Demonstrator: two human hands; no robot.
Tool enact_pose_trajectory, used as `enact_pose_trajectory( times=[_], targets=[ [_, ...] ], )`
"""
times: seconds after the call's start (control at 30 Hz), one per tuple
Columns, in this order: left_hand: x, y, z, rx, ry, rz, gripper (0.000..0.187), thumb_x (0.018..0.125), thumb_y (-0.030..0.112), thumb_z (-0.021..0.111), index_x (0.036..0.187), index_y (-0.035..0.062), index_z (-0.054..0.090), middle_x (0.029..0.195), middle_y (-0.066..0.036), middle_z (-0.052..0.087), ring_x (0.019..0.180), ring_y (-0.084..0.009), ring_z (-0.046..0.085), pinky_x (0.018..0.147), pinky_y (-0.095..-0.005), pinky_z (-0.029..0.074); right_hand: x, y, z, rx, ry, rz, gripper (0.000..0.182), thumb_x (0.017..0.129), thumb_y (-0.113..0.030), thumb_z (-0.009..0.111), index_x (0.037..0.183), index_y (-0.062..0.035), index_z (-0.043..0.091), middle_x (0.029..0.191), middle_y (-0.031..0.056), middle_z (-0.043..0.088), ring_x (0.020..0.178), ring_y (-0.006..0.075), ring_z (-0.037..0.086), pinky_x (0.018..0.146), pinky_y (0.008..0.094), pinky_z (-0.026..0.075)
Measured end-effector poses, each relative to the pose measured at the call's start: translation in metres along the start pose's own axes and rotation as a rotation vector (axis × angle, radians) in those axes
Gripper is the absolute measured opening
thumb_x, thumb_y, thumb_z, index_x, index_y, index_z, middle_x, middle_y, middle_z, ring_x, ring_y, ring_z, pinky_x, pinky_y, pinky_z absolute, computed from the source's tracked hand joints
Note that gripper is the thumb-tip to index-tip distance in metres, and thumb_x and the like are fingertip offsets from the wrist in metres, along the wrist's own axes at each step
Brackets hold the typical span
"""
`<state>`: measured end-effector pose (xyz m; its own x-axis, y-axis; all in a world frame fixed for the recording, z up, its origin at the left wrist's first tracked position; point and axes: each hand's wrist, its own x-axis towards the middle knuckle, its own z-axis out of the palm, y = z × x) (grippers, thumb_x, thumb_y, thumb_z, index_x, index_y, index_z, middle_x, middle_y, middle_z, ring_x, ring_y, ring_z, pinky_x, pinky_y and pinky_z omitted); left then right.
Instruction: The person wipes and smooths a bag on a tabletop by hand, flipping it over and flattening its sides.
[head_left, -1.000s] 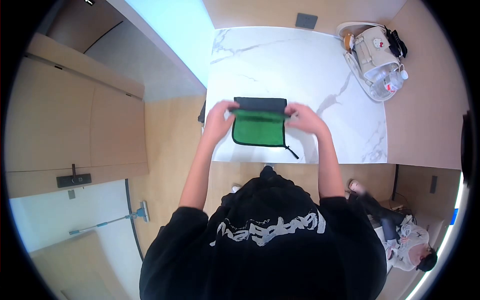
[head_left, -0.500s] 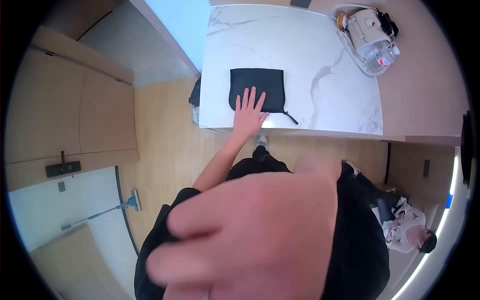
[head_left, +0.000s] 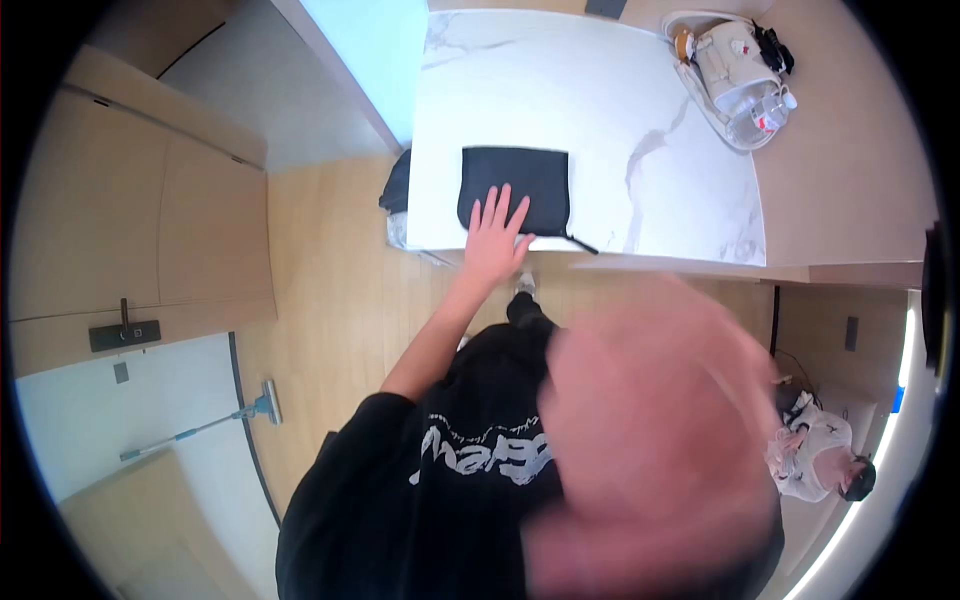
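A black zip pouch [head_left: 530, 178] lies flat near the front edge of a white marble-patterned table [head_left: 520, 80]. Its dark zip pull [head_left: 582, 244] sticks out at the lower right corner. My left hand [head_left: 496, 235] rests on the pouch's lower left part, palm down with fingers spread. Close to the camera, my right hand [head_left: 650, 420] is large and smeared by motion. Its fingers cannot be made out, nor can I tell whether anything is in them.
At the table's back right sit a white bag [head_left: 735, 60] and a clear plastic bottle [head_left: 762, 118]. A dark bag [head_left: 397, 185] is beside the table's left side. A mop [head_left: 262, 403] stands at lower left. Another person [head_left: 815, 450] sits at right.
My right hand has swung to the right in front of the camera, uncovering my shirt's lettering. My left hand stays on the pouch; the view has shifted slightly.
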<state>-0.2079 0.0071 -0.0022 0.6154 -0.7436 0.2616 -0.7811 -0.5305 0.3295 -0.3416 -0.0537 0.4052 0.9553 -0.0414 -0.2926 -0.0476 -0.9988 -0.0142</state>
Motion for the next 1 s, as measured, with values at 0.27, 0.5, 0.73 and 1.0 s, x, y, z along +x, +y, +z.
enact_pose_trajectory(
  times=[0.27,0.5,0.73,1.0],
  targets=[
    [-0.145,-0.001,-0.039,-0.59,0.127,-0.604,0.011,0.092,0.009,0.06,0.096,-0.0002,0.063,0.085,-0.018,0.066,0.077,-0.0335,0.065,0.069,-0.04,0.051,0.213,0.056,0.347,0.278,0.583,0.201,0.063,0.091,-0.039,0.058,0.145,-0.0109,0.041,0.152,0.0209,0.031,0.142,0.0391,0.024,0.113,0.0615,0.017],
    [-0.355,-0.037,0.023,-0.57,-0.266,-1.336,0.029,0.085,0.025,0.062,0.094,-0.0012,0.071,0.088,-0.022,0.07,0.085,-0.0352,0.069,0.079,-0.0432,0.052,0.269,0.095,0.333,0.262,0.565,0.242,0.061,0.094,-0.041,0.052,0.146,-0.0104,0.041,0.154,0.0193,0.03,0.144,0.0349,0.024,0.115,0.057,0.015],
    [-0.404,-0.008,-0.002,-0.608,-0.055,-1.493,0.028,0.086,0.022,0.061,0.1,-0.0007,0.067,0.093,-0.021,0.069,0.088,-0.0341,0.068,0.081,-0.0428,0.052,0.357,0.144,0.316,0.235,0.585,0.278,0.061,0.095,-0.042,0.048,0.147,-0.0118,0.038,0.155,0.0182,0.029,0.145,0.0333,0.022,0.115,0.0572,0.014],
    [-0.426,0.047,0.007,-0.706,0.141,-1.589,0.029,0.087,0.019,0.06,0.108,-0.0002,0.063,0.098,-0.02,0.067,0.093,-0.0329,0.066,0.084,-0.0424,0.051,0.384,0.156,0.31,0.219,0.558,0.298,0.06,0.097,-0.043,0.045,0.147,-0.0119,0.039,0.156,0.0177,0.028,0.146,0.0332,0.02,0.115,0.0582,0.014]
  ],
)
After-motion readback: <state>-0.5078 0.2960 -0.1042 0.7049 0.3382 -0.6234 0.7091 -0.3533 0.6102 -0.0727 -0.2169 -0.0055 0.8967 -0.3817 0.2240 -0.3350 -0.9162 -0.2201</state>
